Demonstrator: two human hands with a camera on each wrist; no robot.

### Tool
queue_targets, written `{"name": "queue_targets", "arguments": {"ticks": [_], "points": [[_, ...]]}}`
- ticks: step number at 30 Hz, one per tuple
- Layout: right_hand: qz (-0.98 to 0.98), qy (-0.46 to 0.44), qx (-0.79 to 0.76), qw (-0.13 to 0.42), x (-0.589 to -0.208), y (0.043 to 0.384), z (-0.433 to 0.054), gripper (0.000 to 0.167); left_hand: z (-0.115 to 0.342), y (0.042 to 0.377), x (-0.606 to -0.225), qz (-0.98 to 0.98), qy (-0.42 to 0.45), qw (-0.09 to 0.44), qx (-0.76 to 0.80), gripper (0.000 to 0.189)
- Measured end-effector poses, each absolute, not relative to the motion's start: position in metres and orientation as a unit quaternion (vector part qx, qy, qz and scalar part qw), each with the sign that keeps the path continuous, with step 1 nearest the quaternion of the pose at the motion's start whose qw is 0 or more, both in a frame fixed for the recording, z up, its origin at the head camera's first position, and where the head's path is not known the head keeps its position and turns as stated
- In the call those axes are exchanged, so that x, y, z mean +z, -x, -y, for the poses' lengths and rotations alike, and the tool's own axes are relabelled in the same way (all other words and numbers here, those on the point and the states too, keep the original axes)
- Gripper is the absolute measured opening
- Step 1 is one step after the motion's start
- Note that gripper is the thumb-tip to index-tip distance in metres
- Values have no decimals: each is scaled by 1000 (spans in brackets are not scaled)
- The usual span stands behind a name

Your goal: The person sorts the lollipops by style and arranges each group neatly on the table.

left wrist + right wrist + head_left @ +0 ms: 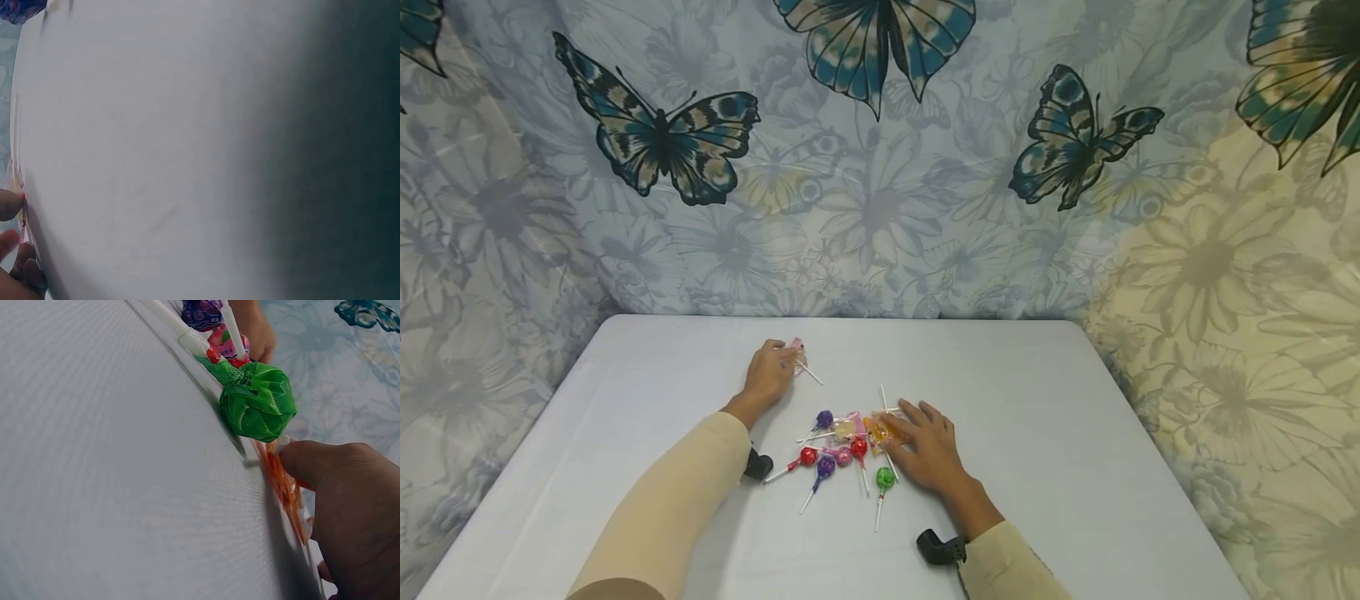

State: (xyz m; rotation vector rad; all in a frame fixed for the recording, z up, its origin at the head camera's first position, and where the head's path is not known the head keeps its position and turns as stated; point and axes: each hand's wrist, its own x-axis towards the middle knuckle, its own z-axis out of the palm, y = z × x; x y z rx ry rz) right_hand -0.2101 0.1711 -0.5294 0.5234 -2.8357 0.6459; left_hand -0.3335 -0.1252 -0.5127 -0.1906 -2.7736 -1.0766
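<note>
Toward the back of the table, my left hand [771, 371] pinches a flat lollipop in a clear and pink wrapper [799, 354]. Its white stick points to the front right. In the left wrist view, the fingertips [9, 205] sit against that wrapper at the left edge. My right hand [931, 446] lies right of the pile, thumb and index finger on an orange-wrapped flat lollipop [880, 432]. In the right wrist view, the thumb [306, 459] presses by a stick end along the orange wrapper [284, 481]. A green lollipop [885, 478] lies just in front of this hand.
Between the hands lie several round lollipops, including a red one [808, 456] and a purple one [826, 467], beside a pale flat one with pink wrapping [847, 427]. A white cloth covers the table [1037, 392]. Butterfly-patterned fabric [880, 208] hangs behind it.
</note>
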Motion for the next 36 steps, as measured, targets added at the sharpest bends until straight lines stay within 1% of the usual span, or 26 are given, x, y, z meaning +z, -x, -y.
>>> {"name": "queue_targets", "arguments": {"ticks": [4,11,19,26,29,36], "points": [[957,-174,214,89,-529,210,-171,45,129,334,-514,921,76,82,-372,33],[960,-169,208,86,-527,210,-170,45,133,330,-515,914,57,62,-396,36],[961,-166,205,86,-529,210,-169,45,132,332,-518,919,82,58,-380,32],[959,-150,227,76,-528,210,-169,45,133,333,-521,933,74,24,-353,38],[956,-153,240,72,-525,210,-169,44,134,333,-522,933,70,19,-351,39],[952,-171,244,68,-519,210,-172,39,135,332,-523,932,76,28,-354,40]]}}
